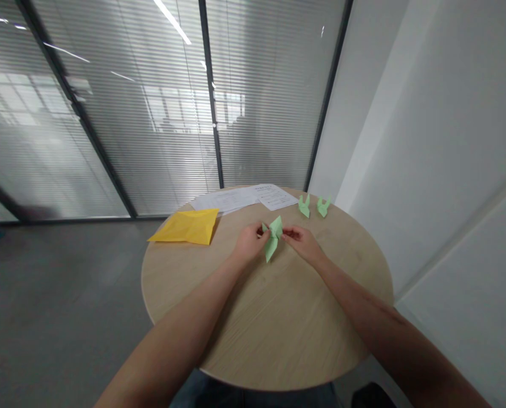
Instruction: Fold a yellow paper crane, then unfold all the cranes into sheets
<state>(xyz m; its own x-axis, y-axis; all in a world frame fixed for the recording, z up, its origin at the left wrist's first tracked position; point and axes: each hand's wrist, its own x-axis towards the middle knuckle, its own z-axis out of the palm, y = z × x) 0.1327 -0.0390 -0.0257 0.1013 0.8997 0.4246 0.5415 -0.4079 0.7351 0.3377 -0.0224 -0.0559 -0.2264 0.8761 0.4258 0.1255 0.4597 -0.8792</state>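
A light green folded paper figure (273,239) is held between my two hands, a little above the round table. Its pointed parts stick out toward and away from me. My left hand (250,242) pinches its left side between thumb and fingers. From the right, my right hand (302,241) grips the paper's other side with the fingertips. Two more green origami figures, one (304,205) nearer and another (323,207) just right of it, stand on the table beyond my right hand. Exact folds in the held paper are too small to make out.
The round wooden table (273,334) stands close to a white wall (448,141) on the right. A yellow envelope (187,226) lies at the table's left edge. Behind it are white paper sheets (231,199), one printed (273,196). Glass panels with blinds (269,141) rise behind.
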